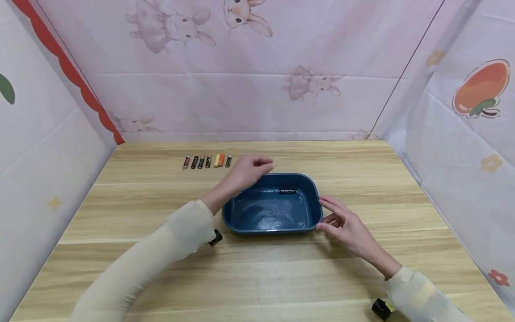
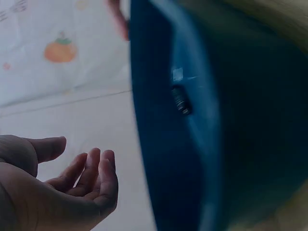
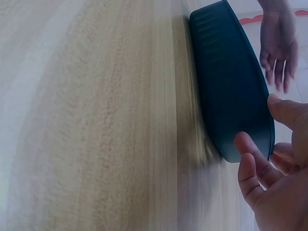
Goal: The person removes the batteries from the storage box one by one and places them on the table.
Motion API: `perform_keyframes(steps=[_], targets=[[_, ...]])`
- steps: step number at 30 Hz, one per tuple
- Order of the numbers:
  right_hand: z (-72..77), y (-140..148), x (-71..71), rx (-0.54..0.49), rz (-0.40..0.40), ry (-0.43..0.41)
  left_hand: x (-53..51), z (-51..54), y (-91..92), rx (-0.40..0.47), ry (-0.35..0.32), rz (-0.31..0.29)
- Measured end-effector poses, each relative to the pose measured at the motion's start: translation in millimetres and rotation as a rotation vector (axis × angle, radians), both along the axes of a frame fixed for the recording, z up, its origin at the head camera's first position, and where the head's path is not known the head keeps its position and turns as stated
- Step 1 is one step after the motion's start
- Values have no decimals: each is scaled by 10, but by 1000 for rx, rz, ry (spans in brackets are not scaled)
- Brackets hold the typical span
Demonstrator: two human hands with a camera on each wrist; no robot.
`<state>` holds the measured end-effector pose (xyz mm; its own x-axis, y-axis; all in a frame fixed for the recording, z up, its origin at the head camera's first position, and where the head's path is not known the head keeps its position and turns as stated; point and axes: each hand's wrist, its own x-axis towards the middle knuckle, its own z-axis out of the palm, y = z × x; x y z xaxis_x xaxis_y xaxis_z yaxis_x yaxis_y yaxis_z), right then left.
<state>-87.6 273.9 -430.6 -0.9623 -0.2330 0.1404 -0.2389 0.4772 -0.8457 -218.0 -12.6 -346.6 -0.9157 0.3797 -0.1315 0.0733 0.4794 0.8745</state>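
Observation:
A dark blue plastic tub stands mid-table, with one black battery lying inside near its back wall. Over the tub's back left rim hovers my left hand, its fingers loosely bent and nothing between them; the left wrist view shows this hand empty beside the tub. My right hand holds the tub's front right corner, thumb and fingers bent around the outside. In the right wrist view, fingertips meet the tub's outer wall. The tub's back left corner is hidden behind the left hand.
Behind and left of the tub, several batteries stretch in a row: a red and black one, black ones, a yellow one, an orange one and another black one. Patterned cloth walls enclose the wooden table.

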Motion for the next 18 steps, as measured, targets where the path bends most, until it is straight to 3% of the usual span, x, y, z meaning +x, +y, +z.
perform_keyframes(steps=[9,18], targets=[[-3,1,-4,-5,1,-6,13,-385,308,-145,19,-91],[3,2,-6,-2,-2,-17,-3,-584,461,-283,103,-141]])
